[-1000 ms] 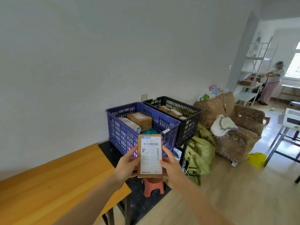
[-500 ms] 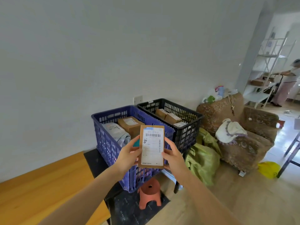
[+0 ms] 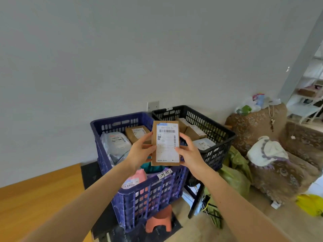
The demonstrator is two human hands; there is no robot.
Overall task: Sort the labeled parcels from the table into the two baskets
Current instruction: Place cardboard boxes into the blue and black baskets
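The wooden table (image 3: 35, 203) lay low and to the left of the grip. Only a bare corner of it was in frame, so how many parcels waited there could not be told. Directly behind and beneath the grip stood the blue basket (image 3: 148, 198), and to the right of the grip, farther back, the black basket (image 3: 215, 130). Each already held several parcels, so the sorting looked well begun, though not finished.

In the blue one a grey bag (image 3: 115, 142) and a brown box (image 3: 137, 134) lay left of the grip, and a pink parcel (image 3: 134, 179) lay below it. The held parcel (image 3: 166, 142) was flat, brown and upright, label toward the camera, above the blue basket and in neither. The left hand (image 3: 139, 151) pinched its left edge and the right hand (image 3: 189, 154) its right edge.

Its small print was too fine to read, and the black basket's marking could not be made out. The blue basket's handwritten tag (image 3: 164, 172) sat just below the grip.
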